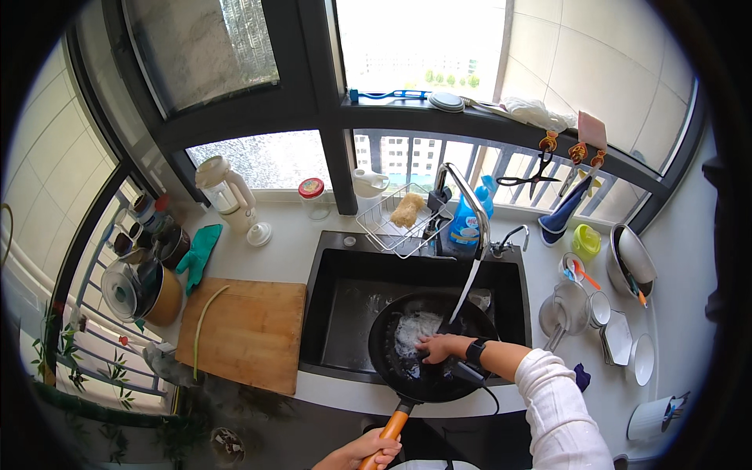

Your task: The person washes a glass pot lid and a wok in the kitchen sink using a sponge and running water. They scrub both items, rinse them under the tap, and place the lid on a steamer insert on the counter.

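Note:
A dark wok (380, 333) rests over the front right part of the black sink (329, 313), tilted slightly. My left hand (370, 450) is closed around its orange handle (394, 424) at the near edge. My right hand (440, 347), with a dark watch on the wrist, reaches into the wok. Its fingers are spread and stretched down to the wok's inside, at the edge of a white frothy patch (415, 329). The fingertips are partly lost in the froth; nothing gripped can be made out. Water (470, 286) runs from the curved tap (470, 192) into the wok.
A wooden cutting board (251, 329) with a long green stalk (205, 321) lies left of the sink. Behind stand a wire rack (384, 227) with a sponge and a blue bottle (464, 223). A strainer (564, 309) and several bowls (641, 360) crowd the right counter.

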